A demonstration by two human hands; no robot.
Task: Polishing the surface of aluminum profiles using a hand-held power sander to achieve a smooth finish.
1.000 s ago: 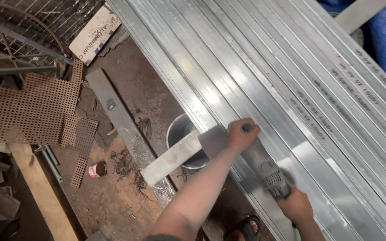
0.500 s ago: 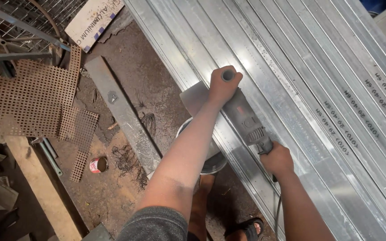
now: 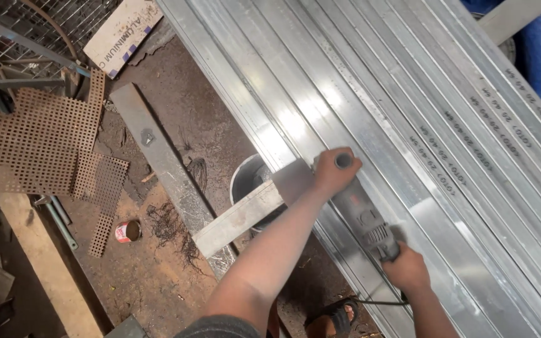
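Angle grinder (image 3: 365, 220), grey body, lies at frame centre-right on the stack of long aluminium channels (image 3: 408, 125) running from top centre to lower right. Left hand (image 3: 333, 172) clamped around the grinder's side handle at its front end. Right hand (image 3: 408, 270) closed around the rear of the body, where a black cord (image 3: 370, 302) leaves. Hands apart, one at each end of the tool. Just left of the left hand, a short flat metal strip (image 3: 239, 216) juts from the stack over a round metal bucket (image 3: 252, 181). Rusty perforated sheets (image 3: 32, 150) at left; small can (image 3: 125, 231) on the dirt floor (image 3: 145, 281). Sandalled foot (image 3: 330, 318) at bottom centre.
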